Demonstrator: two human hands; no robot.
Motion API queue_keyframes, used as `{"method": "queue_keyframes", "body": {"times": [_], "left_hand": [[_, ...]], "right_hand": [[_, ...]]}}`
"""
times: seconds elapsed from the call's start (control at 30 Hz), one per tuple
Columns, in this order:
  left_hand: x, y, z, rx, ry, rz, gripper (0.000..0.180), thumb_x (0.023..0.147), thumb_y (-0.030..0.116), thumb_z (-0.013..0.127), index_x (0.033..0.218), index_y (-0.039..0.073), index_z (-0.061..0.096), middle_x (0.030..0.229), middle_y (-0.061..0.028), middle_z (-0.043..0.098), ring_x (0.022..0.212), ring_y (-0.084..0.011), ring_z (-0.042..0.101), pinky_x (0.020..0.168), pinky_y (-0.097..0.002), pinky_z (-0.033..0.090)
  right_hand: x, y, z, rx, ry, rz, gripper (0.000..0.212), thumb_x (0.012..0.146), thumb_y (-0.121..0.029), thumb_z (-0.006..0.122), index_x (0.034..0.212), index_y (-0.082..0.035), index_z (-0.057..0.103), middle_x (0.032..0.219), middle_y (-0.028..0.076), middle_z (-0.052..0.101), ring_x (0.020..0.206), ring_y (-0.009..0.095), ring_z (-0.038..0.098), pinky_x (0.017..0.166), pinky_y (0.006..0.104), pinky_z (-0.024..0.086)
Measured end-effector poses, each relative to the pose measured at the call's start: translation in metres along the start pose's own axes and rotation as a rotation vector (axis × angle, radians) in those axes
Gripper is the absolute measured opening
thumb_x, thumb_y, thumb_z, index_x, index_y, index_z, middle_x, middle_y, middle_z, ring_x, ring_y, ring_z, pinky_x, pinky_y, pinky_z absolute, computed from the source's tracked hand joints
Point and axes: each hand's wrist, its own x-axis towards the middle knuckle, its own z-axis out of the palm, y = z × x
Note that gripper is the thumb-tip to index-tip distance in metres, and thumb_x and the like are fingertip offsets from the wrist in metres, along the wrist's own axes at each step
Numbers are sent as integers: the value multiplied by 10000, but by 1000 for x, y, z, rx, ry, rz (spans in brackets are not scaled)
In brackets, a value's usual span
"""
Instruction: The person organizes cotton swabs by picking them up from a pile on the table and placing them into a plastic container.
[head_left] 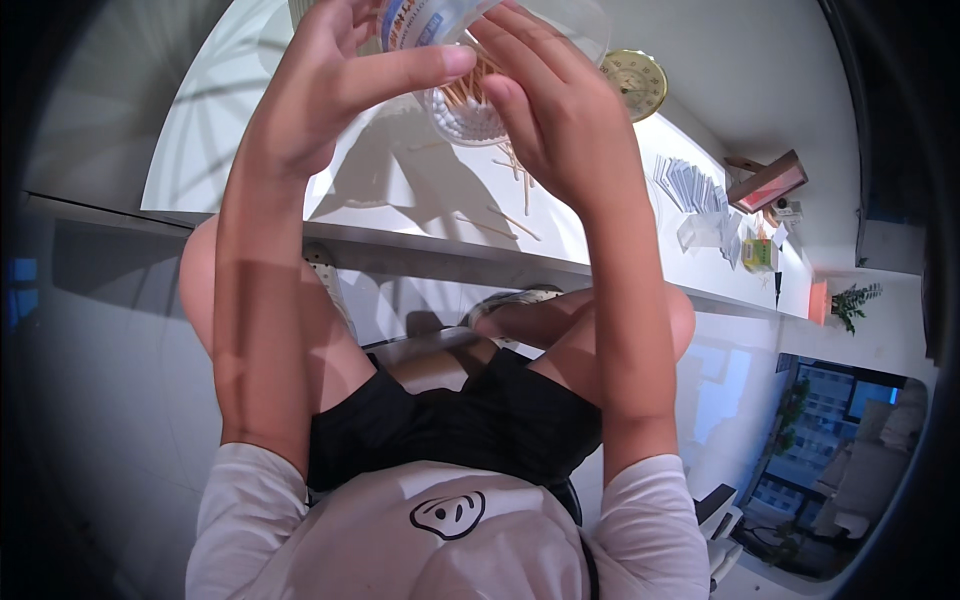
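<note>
A round clear plastic tub (415, 28) with a blue-and-white label is tilted above the white table, between my two hands. Inside it, a bundle of cotton swabs (466, 118) with wooden sticks shows its white tips. My left hand (335, 90) grips the label side, its thumb stretched across the front. On the other side, my right hand (565, 115) closes round the tub, fingers over the top and thumb near the swabs. A see-through curved plastic piece (592, 28) shows behind the right fingers; whether it is a lid cannot be told. Below, several loose cotton swabs (520, 223) lie scattered on the table.
The white table (400, 220) spans the far side, its front edge above my knees. A round gold-rimmed dial (635, 85) sits behind my right hand. Farther right are a fanned stack of cards (690, 185), a small yellow-green box (760, 255) and a potted plant (852, 305).
</note>
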Motion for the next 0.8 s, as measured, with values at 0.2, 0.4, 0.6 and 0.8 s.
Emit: {"method": "queue_keyframes", "body": {"times": [0.2, 0.4, 0.6, 0.8], "left_hand": [[3, -5, -2, 85, -25, 26, 957, 657, 127, 838, 1479, -37, 378, 1406, -153, 509, 1326, -259, 491, 1129, -381, 365], [6, -20, -10, 337, -63, 120, 963, 661, 161, 827, 1486, -45, 375, 1421, -167, 501, 1338, -271, 481, 1140, -392, 353], [7, -44, -5, 280, -12, 105, 977, 672, 260, 801, 1495, -51, 374, 1445, -179, 485, 1353, -288, 471, 1182, -434, 331], [6, -45, -5, 275, -31, 73, 982, 666, 258, 799, 1493, -59, 373, 1438, -168, 493, 1347, -278, 481, 1185, -431, 329]], "right_hand": [[-19, 16, -43, 81, 302, -26, 267, 923, -79, 614, 1168, 4, 679, 1186, 182, 690, 1090, 347, 665, 975, 394, 503], [-46, 2, -39, 789, 135, 719, 975, 819, -196, 793, 1571, -29, 195, 1583, 251, 294, 1477, 333, 308, 1172, 491, 309], [-62, -6, -24, 737, 5, 681, 1099, 729, -194, 889, 1567, -40, 196, 1522, 243, 367, 1425, 352, 402, 1177, 485, 343], [-65, -1, -25, 800, 4, 661, 998, 768, -154, 857, 1553, -71, 246, 1485, 226, 408, 1406, 343, 423, 1157, 484, 386]]}}
